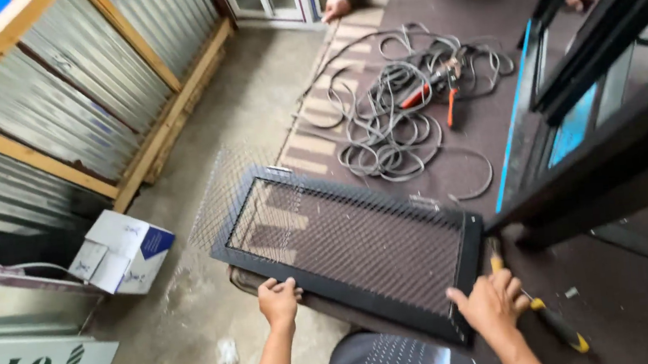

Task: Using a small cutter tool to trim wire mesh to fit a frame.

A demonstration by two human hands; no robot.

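Concrete floor meets a brown work surface [481, 8] carrying a black mesh-filled frame [354, 242] at its near edge. Left hand [278, 301] curls its fingers [271, 285] over the frame's near rail; right hand [493, 304] grips the near right corner. Coiled grey cable [390, 132] lies toward the far edge, a yellow-handled screwdriver [556, 326] beside the right hand.

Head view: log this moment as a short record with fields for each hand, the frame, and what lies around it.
left hand: grips the near long edge of the black mesh frame, fingers curled over it
right hand: rests on the frame's near right corner
frame: lies flat on the brown work surface, loose mesh overhanging its far left end
beside right hand: yellow-handled tool
behind frame: coiled grey strip, red-handled tool
floor: white and blue box
far edge: another person's hand
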